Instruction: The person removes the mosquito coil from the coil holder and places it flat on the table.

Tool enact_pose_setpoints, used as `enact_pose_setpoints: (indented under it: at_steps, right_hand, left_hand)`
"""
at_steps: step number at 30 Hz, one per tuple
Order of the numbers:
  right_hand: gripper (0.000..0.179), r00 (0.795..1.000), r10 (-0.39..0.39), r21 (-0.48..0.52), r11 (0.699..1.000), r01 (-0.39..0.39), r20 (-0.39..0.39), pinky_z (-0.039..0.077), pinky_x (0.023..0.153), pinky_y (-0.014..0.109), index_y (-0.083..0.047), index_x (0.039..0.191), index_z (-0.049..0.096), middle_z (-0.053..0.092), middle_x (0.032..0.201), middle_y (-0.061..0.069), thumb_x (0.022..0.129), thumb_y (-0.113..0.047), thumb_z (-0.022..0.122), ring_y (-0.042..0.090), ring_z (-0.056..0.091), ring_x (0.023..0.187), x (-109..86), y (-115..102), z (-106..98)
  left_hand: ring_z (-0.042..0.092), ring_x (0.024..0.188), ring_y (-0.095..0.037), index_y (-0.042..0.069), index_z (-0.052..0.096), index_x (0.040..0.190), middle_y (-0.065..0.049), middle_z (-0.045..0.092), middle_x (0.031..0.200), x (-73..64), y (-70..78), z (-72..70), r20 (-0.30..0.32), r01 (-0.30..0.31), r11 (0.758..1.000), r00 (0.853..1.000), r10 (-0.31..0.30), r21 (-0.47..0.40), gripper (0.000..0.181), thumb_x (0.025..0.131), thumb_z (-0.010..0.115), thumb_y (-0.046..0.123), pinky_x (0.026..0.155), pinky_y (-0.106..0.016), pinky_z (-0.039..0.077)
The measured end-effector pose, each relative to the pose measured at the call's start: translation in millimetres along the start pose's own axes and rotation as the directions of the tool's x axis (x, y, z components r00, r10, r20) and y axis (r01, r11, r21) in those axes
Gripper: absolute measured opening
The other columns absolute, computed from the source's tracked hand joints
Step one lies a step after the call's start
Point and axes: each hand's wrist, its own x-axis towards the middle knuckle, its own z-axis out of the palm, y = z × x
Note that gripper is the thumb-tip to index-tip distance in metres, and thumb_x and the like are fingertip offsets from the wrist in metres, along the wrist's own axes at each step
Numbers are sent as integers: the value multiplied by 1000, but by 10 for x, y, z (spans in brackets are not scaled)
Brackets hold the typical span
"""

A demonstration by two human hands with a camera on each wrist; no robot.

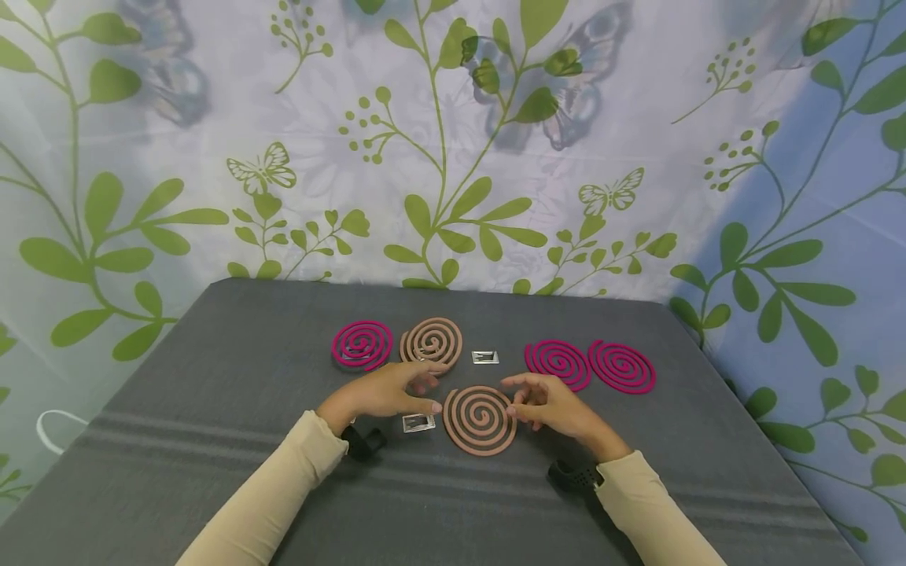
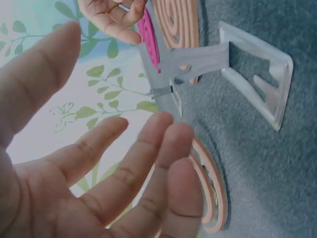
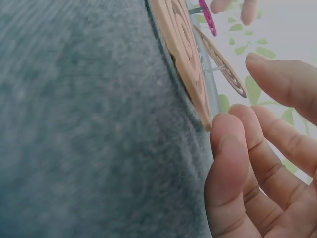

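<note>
A tan mosquito coil point(image 1: 480, 441) lies flat on the grey cloth between the two hands. My left hand point(image 1: 385, 390) hovers at its upper left with fingers loosely bent, above a small metal coil stand point(image 1: 418, 423); in the left wrist view its palm holds nothing. At the coil's right edge is my right hand point(image 1: 548, 404), its fingers relaxed and apart from the thumb. Its fingertips point(image 3: 229, 130) come close to the coil's rim in the right wrist view; whether they touch it I cannot tell. The left wrist view shows the stand point(image 2: 285, 94) with a raised tongue.
Behind the left hand, a pink coil point(image 1: 362, 366) and another tan coil point(image 1: 456, 346) sit raised on metal stands. A second bare stand point(image 1: 485, 357) lies behind the middle coil. Two pink coils point(image 1: 557, 364) lie at the right. A leaf-patterned curtain point(image 1: 318, 181) backs the table.
</note>
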Motion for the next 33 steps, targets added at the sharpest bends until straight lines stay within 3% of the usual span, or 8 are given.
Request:
enact_pose_setpoints:
  at_steps: [7,15,19,24,29,33]
  right_hand:
    - [48,1000,-2,-63,998,1,-14,57,60,32,13,143,61,71,99,10,101,-6,76,23,71,80,100,-91,-10]
    - [48,999,-26,-91,996,24,-19,63,81,39,12,144,60,72,109,15,103,-6,75,29,72,93,297,-232,10]
    - [52,998,-50,-110,993,46,-32,61,93,47,11,148,56,72,116,23,103,-6,75,31,72,103,400,-275,26]
    - [56,998,-60,-141,988,57,-22,55,104,59,11,152,52,72,121,25,104,-6,74,38,72,110,542,-341,2]
    - [62,1000,-6,-162,987,7,4,55,104,56,8,157,47,73,124,22,104,-9,75,41,70,118,700,-392,14]
    - [67,998,61,-174,983,-59,10,60,96,49,4,161,43,72,126,21,104,-10,75,39,71,117,799,-434,33]
  left_hand:
    - [61,134,-42,0,41,165,-23,61,149,0,-23,-52,-65,-29,999,998,27,-29,71,106,74,23,112,-57,49]
    - [69,120,-36,-2,41,164,-22,67,140,15,-82,-179,-174,-34,998,984,25,-50,68,107,72,17,103,-53,55]
    - [70,116,-37,-2,39,165,-24,70,136,62,-120,-237,-221,33,994,974,-56,-107,66,108,70,15,91,-48,58]
    - [72,114,-38,0,36,166,-22,72,133,117,-126,-293,-245,151,977,952,-185,-151,67,110,67,19,91,-50,58]
    - [74,107,-35,2,33,168,-23,73,132,157,-160,-305,-222,227,952,937,-271,-206,70,110,67,22,88,-47,58]
    - [76,96,-33,2,32,169,-21,77,118,174,-203,-305,-213,258,944,930,-300,-205,73,109,68,22,84,-44,60]
